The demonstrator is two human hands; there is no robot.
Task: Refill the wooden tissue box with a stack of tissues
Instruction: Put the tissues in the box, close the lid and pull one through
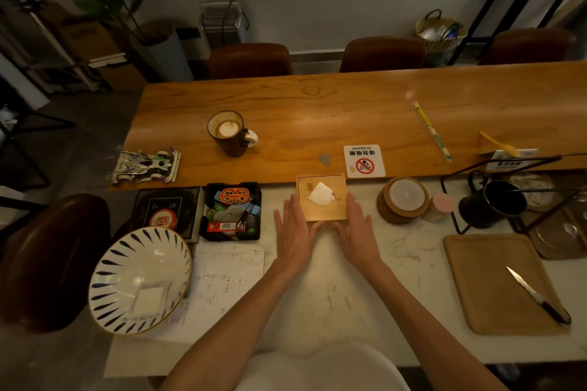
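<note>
While both hands flank it, the wooden tissue box (327, 211) sits at the far edge of the pale marbled counter (333, 295), right up against the long wooden table (317, 111). It's a square, flat-topped box in light, smooth-grained wood, and one white tissue (320, 194) pokes up through the slot in its lid, folded to a soft point. The left hand (293, 232) lies open, fingers straight, along the box's left side; the right hand (357, 232) mirrors it on the right side, fingers straight too, neither one curled round anything.

Over to the left, one round white bowl (127, 251) with dark blue dashes around its rim is tilted at the counter's edge, and a flat white square (149, 300) rests inside it. To the right, a stack of round wooden coasters (403, 200) stands beside the box. Further right, one rounded wooden tray (489, 301) carries a single knife (536, 295). Two mugs are in view: a coffee mug (227, 132) with foam on the table, and a glossy black mug (490, 203) on the counter. One square no-smoking sign (363, 161) lies flat just behind the box.
</note>
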